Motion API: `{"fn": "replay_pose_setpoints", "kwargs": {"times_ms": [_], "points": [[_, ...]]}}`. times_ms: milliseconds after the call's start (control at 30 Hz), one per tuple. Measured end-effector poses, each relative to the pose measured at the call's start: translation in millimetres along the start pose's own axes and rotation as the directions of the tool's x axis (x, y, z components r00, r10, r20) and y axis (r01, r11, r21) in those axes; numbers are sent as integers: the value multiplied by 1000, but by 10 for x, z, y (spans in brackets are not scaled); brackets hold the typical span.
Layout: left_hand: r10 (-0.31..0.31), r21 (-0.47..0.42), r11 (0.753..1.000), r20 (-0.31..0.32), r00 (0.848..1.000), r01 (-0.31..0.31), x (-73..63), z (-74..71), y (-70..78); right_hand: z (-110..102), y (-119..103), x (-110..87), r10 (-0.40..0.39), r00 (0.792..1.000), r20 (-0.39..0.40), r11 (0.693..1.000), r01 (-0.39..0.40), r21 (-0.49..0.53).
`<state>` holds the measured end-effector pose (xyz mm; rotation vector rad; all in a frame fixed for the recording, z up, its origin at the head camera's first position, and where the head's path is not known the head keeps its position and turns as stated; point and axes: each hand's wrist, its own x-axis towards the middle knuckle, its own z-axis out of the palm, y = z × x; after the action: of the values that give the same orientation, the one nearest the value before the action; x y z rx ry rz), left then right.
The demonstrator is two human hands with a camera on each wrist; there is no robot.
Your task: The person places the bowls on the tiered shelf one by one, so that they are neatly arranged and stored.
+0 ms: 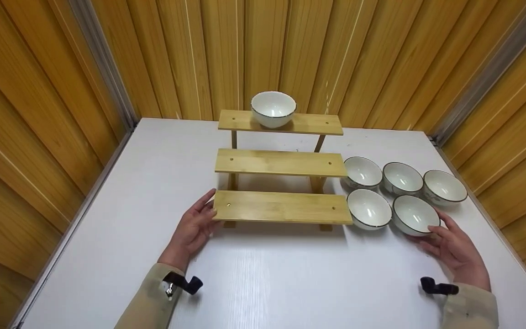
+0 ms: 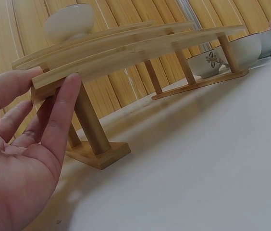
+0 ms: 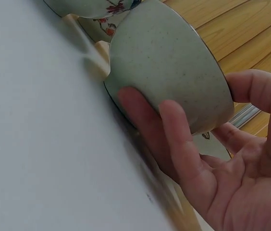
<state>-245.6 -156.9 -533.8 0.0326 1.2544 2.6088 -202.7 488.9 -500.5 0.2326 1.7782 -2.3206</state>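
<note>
A three-step wooden rack [image 1: 281, 206] stands mid-table. My left hand [image 1: 193, 230] grips the left end of its lowest shelf; in the left wrist view the thumb and a finger lie against that shelf's corner [image 2: 54, 79]. On the top shelf sits a white bowl [image 1: 273, 107] with a dark rim. To the rack's right, my right hand [image 1: 455, 250] holds the front-right bowl [image 1: 416, 214], thumb at its rim. The right wrist view shows fingertips against that bowl's speckled outer wall [image 3: 169, 72]. Whether its base touches the table cannot be told.
Other bowls stand close together right of the rack: a front-left one [image 1: 369, 209] and a back row with a left bowl [image 1: 362, 172], a middle bowl [image 1: 402, 178] and a right bowl [image 1: 445, 187]. Wood-patterned walls [image 1: 263, 50] enclose the white table [image 1: 290, 278].
</note>
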Motion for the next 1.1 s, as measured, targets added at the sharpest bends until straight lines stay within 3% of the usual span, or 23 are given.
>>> {"fn": "replay_pose_setpoints", "kwargs": {"times_ms": [267,367,567,933,1100], "points": [[2,18,1000,4,1000,-2,3,-1,4,-2,-89,-75,-20,1000,16,998,19,60],[4,30,1000,7,1000,-4,0,-6,8,19,-129,-85,-86,993,82,989,75,125],[0,27,1000,4,1000,0,-4,-8,13,112,-249,-69,-192,958,211,965,145,219],[-6,52,999,-4,1000,6,3,3,7,400,-523,55,-256,938,232,954,207,218],[-5,38,999,-9,1000,6,-3,6,10,585,-704,142,-239,954,180,961,206,186]]}}
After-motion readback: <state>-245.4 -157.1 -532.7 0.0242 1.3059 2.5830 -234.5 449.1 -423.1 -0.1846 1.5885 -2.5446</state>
